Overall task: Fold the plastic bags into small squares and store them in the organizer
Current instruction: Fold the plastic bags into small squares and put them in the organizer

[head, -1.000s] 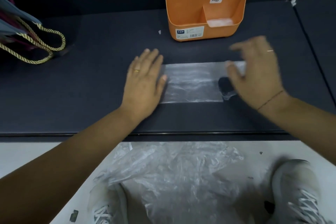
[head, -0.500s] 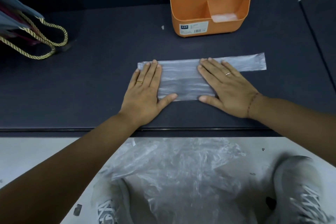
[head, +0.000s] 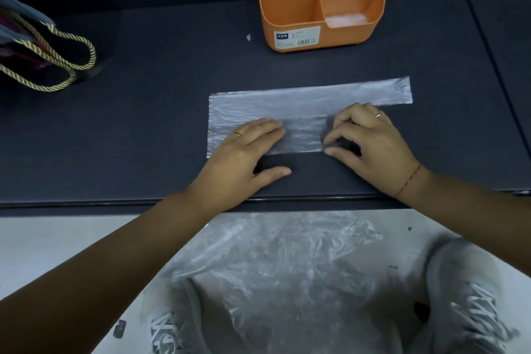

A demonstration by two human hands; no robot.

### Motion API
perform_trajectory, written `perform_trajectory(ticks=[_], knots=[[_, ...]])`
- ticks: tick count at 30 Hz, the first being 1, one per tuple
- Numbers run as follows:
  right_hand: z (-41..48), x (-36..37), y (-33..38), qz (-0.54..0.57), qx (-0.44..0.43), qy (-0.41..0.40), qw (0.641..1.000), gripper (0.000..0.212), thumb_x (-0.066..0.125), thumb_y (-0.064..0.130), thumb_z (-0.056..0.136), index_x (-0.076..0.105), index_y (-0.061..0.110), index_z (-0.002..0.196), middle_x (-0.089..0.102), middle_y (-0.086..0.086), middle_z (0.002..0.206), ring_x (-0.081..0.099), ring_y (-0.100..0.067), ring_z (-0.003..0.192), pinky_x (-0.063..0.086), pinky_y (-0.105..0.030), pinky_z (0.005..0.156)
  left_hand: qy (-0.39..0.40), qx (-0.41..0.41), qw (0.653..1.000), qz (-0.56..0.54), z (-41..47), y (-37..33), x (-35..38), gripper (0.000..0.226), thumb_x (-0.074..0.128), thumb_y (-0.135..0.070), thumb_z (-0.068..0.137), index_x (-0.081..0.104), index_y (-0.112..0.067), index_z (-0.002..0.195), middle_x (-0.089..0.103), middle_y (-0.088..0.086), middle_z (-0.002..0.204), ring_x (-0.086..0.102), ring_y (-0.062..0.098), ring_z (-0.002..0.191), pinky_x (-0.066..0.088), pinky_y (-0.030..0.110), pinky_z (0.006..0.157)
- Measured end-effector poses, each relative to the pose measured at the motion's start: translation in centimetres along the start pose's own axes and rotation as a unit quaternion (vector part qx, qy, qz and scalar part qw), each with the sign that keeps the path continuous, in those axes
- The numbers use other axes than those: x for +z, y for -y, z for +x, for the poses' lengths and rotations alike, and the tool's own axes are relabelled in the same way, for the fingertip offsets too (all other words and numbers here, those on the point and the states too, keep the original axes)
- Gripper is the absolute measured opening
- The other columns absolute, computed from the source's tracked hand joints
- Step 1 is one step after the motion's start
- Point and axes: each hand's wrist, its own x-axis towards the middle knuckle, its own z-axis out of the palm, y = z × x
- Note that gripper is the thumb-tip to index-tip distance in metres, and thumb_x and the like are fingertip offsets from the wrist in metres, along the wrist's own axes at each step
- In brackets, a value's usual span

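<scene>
R hand (head: pixel 370 144) slid right, now pinches bag (head: pixel 287 106) edge; L hand (head: pixel 241 158) flat, pressing.

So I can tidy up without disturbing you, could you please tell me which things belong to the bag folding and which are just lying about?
In use: flattened clear plastic bag, left hand pressing it, right hand pinching its edge, orange plastic organizer, crumpled clear bags on the floor.
Lying about: bag with gold rope handles, small white scrap.

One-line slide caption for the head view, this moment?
Left hand presses a clear plastic bag flat on the dark table; right hand pinches its near corner, orange organizer behind.
</scene>
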Motion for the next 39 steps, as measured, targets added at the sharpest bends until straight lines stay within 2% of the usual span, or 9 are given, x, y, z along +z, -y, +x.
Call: perform_trajectory(ticks=[6, 11, 13, 18, 24, 29, 33, 36, 39], knots=[[0.6, 0.3, 0.5, 0.040, 0.043, 0.010, 0.998, 0.008, 0.062, 0.019, 0.084, 0.066, 0.014, 0.080, 0.056, 0.000, 0.093, 0.039, -0.006, 0.086, 0.036, -0.031, 0.085, -0.060, -0.025, 0.998, 0.019, 0.4, -0.5, 1.1, 0.053, 0.054, -0.046, 0.090, 0.067, -0.006, 0.122, 0.063, 0.005, 0.130, 0.049, 0.015, 0.123, 0.023, 0.011, 0.110], [1.2, -1.6, 0.6, 0.153, 0.116, 0.080, 0.978, 0.014, 0.069, 0.009, 0.086, 0.063, 0.020, 0.079, 0.053, 0.006, 0.094, 0.051, -0.007, 0.089, 0.036, -0.007, 0.084, -0.152, 0.023, 0.987, 0.038, 1.0, -0.1, 1.9, 0.025, 0.060, -0.022, 0.093, 0.075, -0.006, 0.105, 0.072, 0.006, 0.110, 0.065, 0.022, 0.103, 0.047, 0.025, 0.096], [0.9, -2.2, 1.0, 0.123, 0.109, 0.077, 0.983, 0.007, 0.069, 0.025, 0.083, 0.064, 0.021, 0.081, 0.054, 0.005, 0.100, 0.054, -0.014, 0.095, 0.038, -0.017, 0.087, -0.161, 0.032, 0.986, 0.038, 1.2, -0.4, 1.8, 0.023, 0.058, -0.020, 0.095, 0.076, -0.007, 0.103, 0.074, 0.005, 0.106, 0.068, 0.022, 0.099, 0.049, 0.026, 0.093], [0.4, -2.0, 3.8, -0.093, -0.021, 0.113, 0.989, 0.067, 0.056, 0.053, 0.074, 0.054, 0.017, 0.130, 0.049, 0.000, 0.140, 0.045, -0.020, 0.129, 0.017, -0.034, 0.114, -0.140, 0.036, 0.988, 0.046, 0.4, -2.6, 1.7, 0.023, 0.057, -0.022, 0.095, 0.077, -0.011, 0.098, 0.075, -0.001, 0.097, 0.070, 0.019, 0.088, 0.052, 0.031, 0.077], [-0.7, -0.6, 3.0, -0.035, -0.015, 0.061, 0.997, 0.036, 0.046, 0.020, 0.087, 0.073, 0.011, 0.108, 0.071, -0.001, 0.114, 0.067, -0.024, 0.102, 0.046, -0.033, 0.093, -0.151, -0.006, 0.989, 0.008, -1.4, -3.3, 1.5, 0.025, 0.056, -0.025, 0.094, 0.078, -0.014, 0.100, 0.075, -0.002, 0.102, 0.069, 0.012, 0.096, 0.052, 0.023, 0.084], [0.2, -3.1, 0.9, 0.127, 0.134, 0.071, 0.980, 0.016, 0.063, 0.019, 0.092, 0.075, 0.019, 0.103, 0.071, 0.009, 0.107, 0.059, 0.001, 0.100, 0.037, -0.003, 0.091, -0.154, -0.136, 0.972, -0.116, -3.1, -1.2, -0.3, 0.019, 0.064, -0.028, 0.092, 0.077, -0.016, 0.100, 0.072, -0.013, 0.104, 0.063, -0.001, 0.100, 0.042, 0.007, 0.092], [1.1, -3.4, 0.4, 0.208, 0.225, 0.063, 0.950, 0.017, 0.064, 0.016, 0.092, 0.073, 0.002, 0.088, 0.073, -0.012, 0.092, 0.063, -0.003, 0.085, 0.041, -0.005, 0.078, -0.165, -0.286, 0.920, -0.212, -2.4, -1.0, -1.7, 0.016, 0.066, -0.022, 0.092, 0.069, -0.035, 0.083, 0.067, -0.030, 0.074, 0.061, -0.011, 0.076, 0.040, 0.003, 0.071], [1.6, -3.2, 0.4, 0.208, 0.276, 0.042, 0.938, 0.031, 0.064, 0.021, 0.092, 0.064, 0.010, 0.063, 0.067, 0.007, 0.060, 0.057, 0.002, 0.059, 0.039, -0.008, 0.060, -0.198, -0.317, 0.898, -0.234, -1.1, -0.8, -2.2, 0.012, 0.067, -0.023, 0.093, 0.070, -0.026, 0.081, 0.066, -0.023, 0.070, 0.060, -0.011, 0.069, 0.040, 0.003, 0.066], [2.2, -2.8, -0.2, 0.186, 0.319, 0.009, 0.929, 0.026, 0.068, 0.027, 0.089, 0.066, 0.008, 0.071, 0.068, 0.003, 0.073, 0.062, -0.007, 0.071, 0.041, -0.009, 0.066, -0.209, -0.329, 0.893, -0.225, -0.1, 0.0, -2.0, 0.010, 0.068, -0.026, 0.092, 0.071, -0.021, 0.084, 0.068, -0.016, 0.073, 0.061, -0.007, 0.066, 0.041, 0.006, 0.064]])
